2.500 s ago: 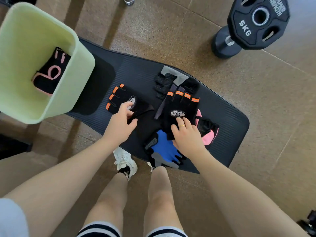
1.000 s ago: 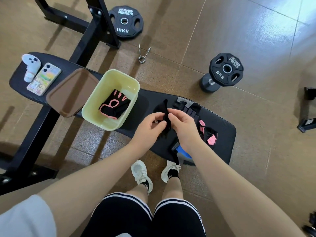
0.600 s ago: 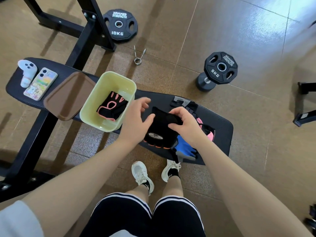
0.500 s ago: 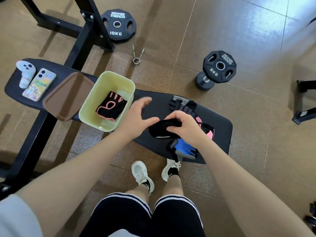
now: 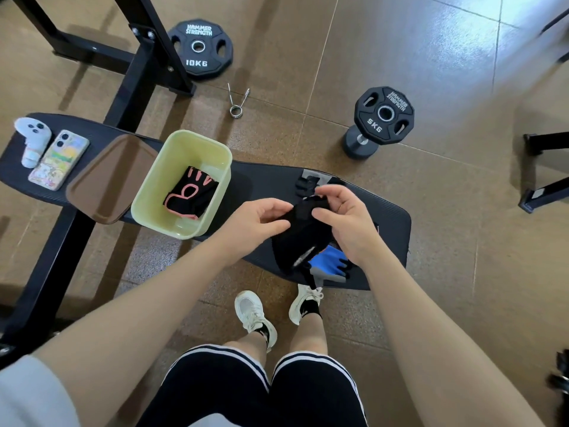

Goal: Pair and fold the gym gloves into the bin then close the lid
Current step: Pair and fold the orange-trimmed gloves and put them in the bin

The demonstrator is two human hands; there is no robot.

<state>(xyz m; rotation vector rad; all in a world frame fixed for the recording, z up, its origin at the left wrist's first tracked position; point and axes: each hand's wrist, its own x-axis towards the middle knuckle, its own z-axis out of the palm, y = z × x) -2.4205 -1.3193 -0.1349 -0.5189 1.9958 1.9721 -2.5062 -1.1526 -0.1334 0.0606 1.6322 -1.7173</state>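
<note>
Above the black bench pad point(image 5: 391, 229), both my hands hold a folded pair of black gym gloves point(image 5: 300, 241). My left hand point(image 5: 255, 220) pinches its left edge and my right hand point(image 5: 345, 217) grips its top right. A blue and grey glove point(image 5: 331, 266) lies on the pad just below them. Dark gloves point(image 5: 308, 183) lie at the pad's far edge, partly hidden by my right hand. The pale green bin point(image 5: 154, 192) stands open to the left with a folded black and pink glove pair point(image 5: 191, 197) inside. Its brown lid point(image 5: 110, 177) lies beside it.
A phone point(image 5: 58, 160) and a white controller point(image 5: 32, 137) lie at the bench's left end. On the floor are a 10 kg plate point(image 5: 200, 47), a spring collar point(image 5: 237, 98) and a 5 kg dumbbell point(image 5: 380, 118). The black rack frame point(image 5: 135, 75) stands behind the bench.
Both hands gathered the black orange-trimmed gloves off the pad, laid them together and folded them. The folded pair is now lifted off the pad, with my left hand back on its edge.
</note>
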